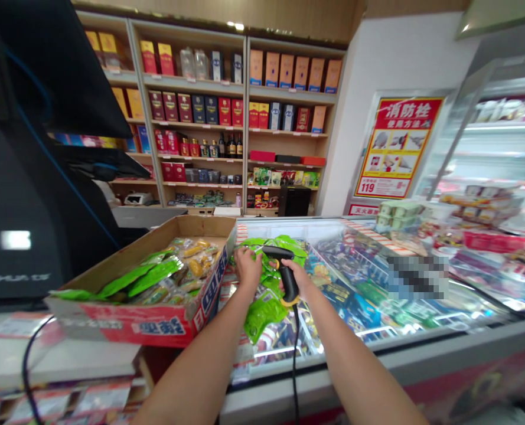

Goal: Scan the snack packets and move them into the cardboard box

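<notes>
My right hand [298, 280] is wrapped round the grip of a black barcode scanner [290, 282] with yellow trim, its head pointing left. A cord runs down from its handle. Just left of the scanner head, my left hand [248, 267] has its fingers curled on a bright green packet [254, 242]; the fingertips are partly hidden. More green packets lie beneath both hands on the glass freezer top, one green packet [263, 316] nearest me. Left of my hands stands an open cardboard box [144, 321] with green packets and clear-wrapped yellowish snacks inside.
A glass-topped freezer [380, 345] full of packaged goods extends right, with egg cartons [399, 213] at its far side. A dark checkout monitor [62, 65] rises at left. Shelves [195, 85] of boxed bottles line the back wall. A refrigerated display [505, 141] stands at right.
</notes>
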Available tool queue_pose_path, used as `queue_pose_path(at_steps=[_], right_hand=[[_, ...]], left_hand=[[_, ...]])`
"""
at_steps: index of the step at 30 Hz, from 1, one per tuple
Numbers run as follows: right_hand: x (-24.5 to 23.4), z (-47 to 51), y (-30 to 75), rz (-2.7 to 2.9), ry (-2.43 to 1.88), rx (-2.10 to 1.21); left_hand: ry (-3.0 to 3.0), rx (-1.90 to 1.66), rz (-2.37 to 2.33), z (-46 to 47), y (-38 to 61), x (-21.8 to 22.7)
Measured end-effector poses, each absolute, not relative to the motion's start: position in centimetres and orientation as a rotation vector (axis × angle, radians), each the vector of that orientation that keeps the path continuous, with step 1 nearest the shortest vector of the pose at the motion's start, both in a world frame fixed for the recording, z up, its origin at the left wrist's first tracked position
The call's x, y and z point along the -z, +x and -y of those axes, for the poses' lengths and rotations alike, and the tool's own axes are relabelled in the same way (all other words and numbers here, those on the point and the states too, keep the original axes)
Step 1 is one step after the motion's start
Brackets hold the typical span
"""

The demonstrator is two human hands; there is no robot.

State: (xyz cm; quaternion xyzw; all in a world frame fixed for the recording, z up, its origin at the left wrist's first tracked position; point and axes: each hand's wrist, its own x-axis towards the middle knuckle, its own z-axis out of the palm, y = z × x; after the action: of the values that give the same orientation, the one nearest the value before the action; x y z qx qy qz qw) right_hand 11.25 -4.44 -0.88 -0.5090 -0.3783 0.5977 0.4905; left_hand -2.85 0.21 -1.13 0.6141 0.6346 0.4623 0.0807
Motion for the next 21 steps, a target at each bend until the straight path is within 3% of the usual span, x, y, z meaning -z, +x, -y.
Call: queue_pose_path(at_steps=[7,21], right_hand=[[-0.9,5.5,13.2,0.92,-0.948,-1.252],[-1.1,6.9,13.9,1.279,-1.069,-1.081]], left_hand=[[1.781,-1.52,-1.8,0.5,-3.2,-0.3],[1.421,-1.775,-1.631,-0.5,-4.4,0.6]])
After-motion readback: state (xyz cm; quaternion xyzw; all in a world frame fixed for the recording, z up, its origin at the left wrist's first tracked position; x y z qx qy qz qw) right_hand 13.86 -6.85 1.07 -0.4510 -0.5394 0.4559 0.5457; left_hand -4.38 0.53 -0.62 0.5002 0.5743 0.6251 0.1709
